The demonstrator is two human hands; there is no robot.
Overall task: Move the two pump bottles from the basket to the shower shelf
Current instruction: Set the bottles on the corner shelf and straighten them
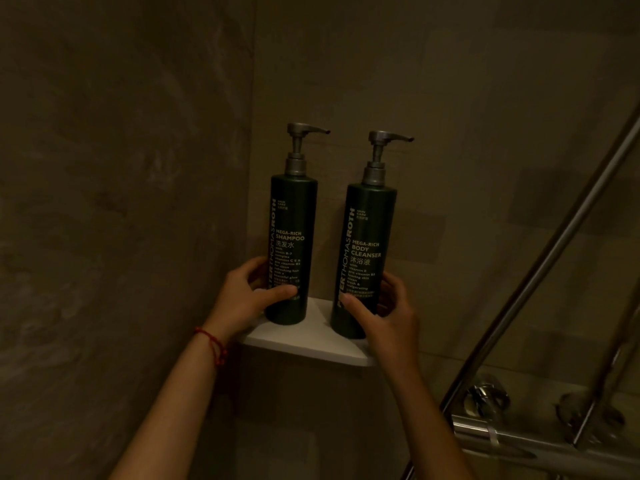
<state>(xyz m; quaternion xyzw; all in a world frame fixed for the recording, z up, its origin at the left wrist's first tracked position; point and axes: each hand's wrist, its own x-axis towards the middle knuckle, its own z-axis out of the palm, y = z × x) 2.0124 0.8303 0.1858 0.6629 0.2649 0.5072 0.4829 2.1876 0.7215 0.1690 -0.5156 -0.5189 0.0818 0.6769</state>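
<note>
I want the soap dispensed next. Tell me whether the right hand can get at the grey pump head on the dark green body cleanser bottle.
Probably yes: the right hand grips that bottle low, and nothing blocks its pump head.

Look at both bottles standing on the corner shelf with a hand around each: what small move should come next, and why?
Probably let go. The shampoo bottle and body cleanser bottle both stand upright on the white shelf, apart from each other. The left hand and right hand could open and draw back, slowly, in case either bottle wobbles.
</note>
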